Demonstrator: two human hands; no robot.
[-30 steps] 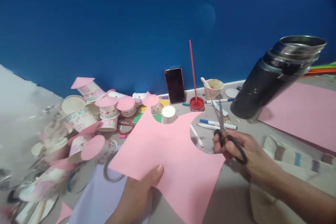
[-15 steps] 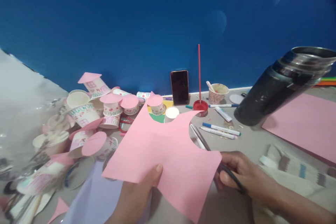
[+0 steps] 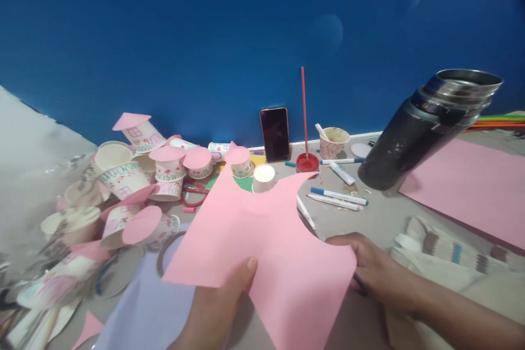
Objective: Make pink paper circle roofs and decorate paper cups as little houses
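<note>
A sheet of pink paper (image 3: 262,235) with curved bites cut from its far and right edges is held up in front of me. My left hand (image 3: 217,306) pinches its near edge, thumb on top and fingers hidden underneath. At the right edge, my right hand (image 3: 379,273) is closed around dark-handled scissors (image 3: 361,285). Most of the scissors is behind the paper; a bit of blade shows inside the right-hand cutout. Purple paper (image 3: 151,306) lies below on the left, and a small pink scrap (image 3: 89,329) is beside it.
Several decorated paper cups (image 3: 168,167) with pink tops crowd the left. A phone (image 3: 274,134) leans on the blue wall, near a red dish (image 3: 307,163) and markers (image 3: 334,202). On the right stand a dark flask (image 3: 418,131), pink paper (image 3: 471,191) and cloth (image 3: 443,257).
The scissors have slid further beneath the paper, so less of the blades and handle shows. The paper's right corner has shifted slightly right and down. The view has turned a little right.
</note>
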